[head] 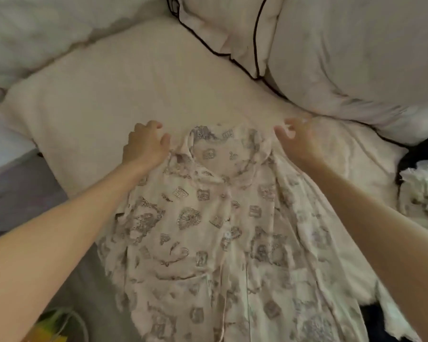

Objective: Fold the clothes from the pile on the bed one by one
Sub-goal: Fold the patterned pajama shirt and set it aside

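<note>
A pale printed shirt lies spread on the bed, its buttoned front facing up and its collar pointing toward the big cream pillow. The collar end rests on the lower edge of this pillow, and the rest of the shirt runs away from the pillow, toward the person.

The left hand is at the left shoulder of the shirt, just beside the collar. Its fingers are curled and the fingertips press into the cloth where shirt and pillow meet; it seems to pinch the shoulder seam, but the picture is soft there and I cannot be fully sure. The right hand is at the other shoulder, also at the edge of the pillow. Here the fingers are curled around a fold of the pale fabric (the motion blur is strong on this side), so it holds the shirt.

Beyond the cream pillow, to the right of it, a second pillow with dark piping leans against a grey-white duvet. Further right of the pillow, at the border of the view, crumpled white and dark clothes lie in a heap. On the near left of the pillow is a grey sheet.
</note>
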A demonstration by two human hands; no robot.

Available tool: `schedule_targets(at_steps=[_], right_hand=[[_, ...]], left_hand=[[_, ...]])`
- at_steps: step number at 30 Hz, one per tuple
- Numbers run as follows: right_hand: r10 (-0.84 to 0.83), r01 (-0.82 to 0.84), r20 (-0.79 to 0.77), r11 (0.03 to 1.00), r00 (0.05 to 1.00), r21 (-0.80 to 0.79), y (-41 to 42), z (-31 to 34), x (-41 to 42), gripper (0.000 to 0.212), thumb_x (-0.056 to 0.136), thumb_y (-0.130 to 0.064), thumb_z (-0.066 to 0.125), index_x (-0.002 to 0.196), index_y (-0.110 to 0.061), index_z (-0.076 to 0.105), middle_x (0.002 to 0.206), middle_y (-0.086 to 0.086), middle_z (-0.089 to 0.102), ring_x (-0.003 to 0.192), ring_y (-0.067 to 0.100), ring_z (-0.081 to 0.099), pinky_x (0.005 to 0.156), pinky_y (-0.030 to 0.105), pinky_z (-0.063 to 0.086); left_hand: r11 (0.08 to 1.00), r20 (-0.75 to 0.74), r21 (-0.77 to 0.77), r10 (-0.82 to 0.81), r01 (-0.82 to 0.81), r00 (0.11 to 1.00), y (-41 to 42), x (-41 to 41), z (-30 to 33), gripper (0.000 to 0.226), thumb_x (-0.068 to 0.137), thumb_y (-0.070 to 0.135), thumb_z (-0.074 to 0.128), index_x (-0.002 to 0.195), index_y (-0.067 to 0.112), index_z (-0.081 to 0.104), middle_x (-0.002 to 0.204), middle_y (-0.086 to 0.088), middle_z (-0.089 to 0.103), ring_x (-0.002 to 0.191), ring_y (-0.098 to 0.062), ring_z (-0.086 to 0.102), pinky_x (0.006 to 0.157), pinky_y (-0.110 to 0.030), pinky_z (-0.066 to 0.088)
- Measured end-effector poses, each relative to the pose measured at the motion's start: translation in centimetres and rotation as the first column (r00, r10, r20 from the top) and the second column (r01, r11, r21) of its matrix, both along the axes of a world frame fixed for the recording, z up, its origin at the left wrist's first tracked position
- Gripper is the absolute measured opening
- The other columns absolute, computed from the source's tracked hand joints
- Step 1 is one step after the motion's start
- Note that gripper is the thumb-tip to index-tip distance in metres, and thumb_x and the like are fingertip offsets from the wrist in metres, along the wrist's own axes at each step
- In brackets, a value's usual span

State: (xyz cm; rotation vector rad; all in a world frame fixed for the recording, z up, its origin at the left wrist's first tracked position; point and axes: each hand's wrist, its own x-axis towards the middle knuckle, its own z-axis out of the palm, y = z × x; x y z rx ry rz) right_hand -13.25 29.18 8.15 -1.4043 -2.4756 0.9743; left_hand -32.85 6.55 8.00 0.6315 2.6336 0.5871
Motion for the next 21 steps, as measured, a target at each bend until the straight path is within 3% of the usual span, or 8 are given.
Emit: schedule_targets(at_steps=[2,8,11,14,17,19,21], right_hand=[[0.057,-0.065,0.104,0.996,0.993,0.069,0.4,-2.7,-0.5,0.051,0.093,-0.048,0.049,0.135,-0.018,0.046,0.133,0.009,0.049,0.126,0.026,0.04,0.105,0.043,0.033],[0.114,-0.147,0.253,0.982,0.961,0.117,2.0,-6.3,-3.9,0.064,0.09,-0.056,0.049,0.142,-0.019,0.038,0.141,0.007,0.042,0.131,0.026,0.034,0.104,0.046,0.03],[0.179,-0.253,0.343,0.949,0.922,0.187,2.9,-7.7,-5.8,0.053,0.092,-0.05,0.049,0.137,-0.021,0.046,0.137,0.008,0.042,0.127,0.028,0.033,0.102,0.045,0.029],[0.27,-0.39,0.436,0.896,0.858,0.212,3.3,-9.2,-7.0,0.037,0.095,-0.034,0.047,0.128,-0.018,0.055,0.127,0.009,0.048,0.12,0.029,0.039,0.096,0.042,0.032],[0.23,-0.276,0.323,0.956,0.918,0.104,4.7,-9.9,-7.0,0.029,0.092,-0.014,0.047,0.117,-0.01,0.06,0.116,0.013,0.057,0.106,0.031,0.05,0.081,0.035,0.039],[0.092,-0.087,0.156,0.995,0.983,-0.041,5.9,-9.7,-7.1,0.023,0.088,-0.01,0.047,0.104,-0.008,0.063,0.099,0.01,0.062,0.09,0.025,0.053,0.069,0.028,0.038],[0.009,-0.001,0.062,0.991,0.998,-0.133,6.5,-9.3,-7.5,0.019,0.087,-0.01,0.046,0.092,-0.009,0.064,0.086,0.006,0.06,0.08,0.02,0.051,0.06,0.026,0.038]], left_hand=[[0.997,-0.061,-0.039,-0.067,0.064,0.996,1.4,0.0,-1.8,0.044,0.097,0.036,0.043,0.135,0.015,0.043,0.135,-0.016,0.041,0.124,-0.032,0.041,0.1,-0.045,0.038],[0.976,-0.221,-0.08,-0.214,0.201,0.951,7.5,-1.3,-5.2,0.05,0.094,0.044,0.047,0.136,0.017,0.042,0.136,-0.012,0.044,0.124,-0.031,0.041,0.097,-0.043,0.035],[0.94,-0.181,-0.186,-0.319,0.286,0.93,9.7,-1.8,-7.4,0.051,0.091,0.04,0.056,0.135,0.018,0.045,0.131,-0.012,0.046,0.12,-0.03,0.043,0.094,-0.042,0.037],[0.92,-0.135,-0.202,-0.367,0.337,0.92,9.9,-2.1,-9.2,0.04,0.092,0.021,0.056,0.131,0.015,0.051,0.124,-0.012,0.048,0.112,-0.029,0.047,0.086,-0.039,0.041],[0.967,-0.059,0.005,-0.252,0.253,0.966,9.3,-3.5,-9.4,0.024,0.093,0.009,0.051,0.116,0.011,0.06,0.111,-0.01,0.053,0.096,-0.025,0.053,0.077,-0.032,0.04],[0.988,0.105,0.12,-0.115,0.102,0.988,9.1,-5.1,-9.0,0.019,0.092,0.009,0.056,0.108,0.013,0.064,0.104,-0.005,0.057,0.092,-0.018,0.052,0.077,-0.025,0.037],[0.983,0.309,0.18,-0.012,-0.046,0.951,9.4,-6.4,-8.9,0.014,0.091,0.01,0.058,0.103,0.015,0.064,0.1,-0.003,0.06,0.09,-0.014,0.056,0.078,-0.024,0.042]])
